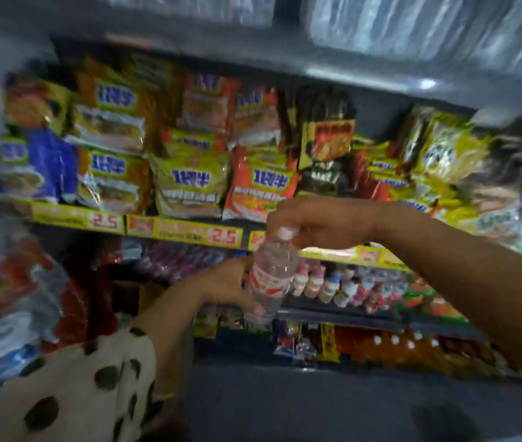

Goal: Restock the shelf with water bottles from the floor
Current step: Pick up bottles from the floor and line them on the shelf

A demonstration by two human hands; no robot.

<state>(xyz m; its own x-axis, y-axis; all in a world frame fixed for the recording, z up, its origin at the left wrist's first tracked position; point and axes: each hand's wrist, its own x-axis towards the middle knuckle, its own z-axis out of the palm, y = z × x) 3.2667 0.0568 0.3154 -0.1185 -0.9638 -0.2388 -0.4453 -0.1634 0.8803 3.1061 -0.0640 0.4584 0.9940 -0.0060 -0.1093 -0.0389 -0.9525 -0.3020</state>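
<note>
Both hands hold one clear plastic water bottle with a red-and-white label (271,277), which hangs in the air in front of the shelves, tilted with its cap end up and slightly to the right. Reaching in from the right, the right hand (314,223) curls its fingers round the bottle's top at the cap. Coming up from the lower left, the left hand (224,283) wraps round the bottle's labelled middle from the left side. Its forearm leaves a cream sleeve with dark round spots (71,387) at the near left; the right forearm is bare.

Just behind the hands runs a yellow price strip with red numbers (170,229) along the edge of a shelf. On that shelf stand rows of bright noodle packets in yellow, orange, red and blue (186,183), packed side by side and stacked two high, with a black-and-red packet (329,148) among them right of centre. Below the strip, to the right of the bottle, a row of small bottles with pale caps (345,285) stands on the next shelf down. Lower still, orange and red packets (393,344) fill another shelf. At the far left, blurred plastic-wrapped goods in red, white and blue (4,282) lean near the shelves. Across the top, shiny clear plastic wrapping (428,23) lies above a grey shelf board (365,71). Motion blur softens the whole view.
</note>
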